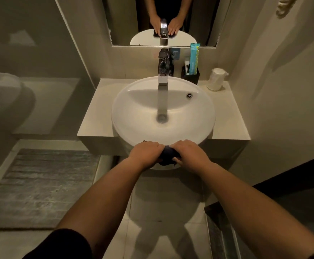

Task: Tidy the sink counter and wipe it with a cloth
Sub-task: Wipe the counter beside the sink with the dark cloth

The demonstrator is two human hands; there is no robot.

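Dark cloth [166, 156] gripped between both hands [169, 153], at basin's [133, 116] near rim

No text can be read. Print on the teal packet [194, 58] in the black holder [191, 76] and on the blue tag [175, 53] behind the tap [163, 71] is blurred.

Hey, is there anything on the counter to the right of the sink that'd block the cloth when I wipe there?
Mostly clear. Both hands, left hand and right hand, hold the dark cloth at the basin's front. Only a white cup and black holder stand at the counter's back.
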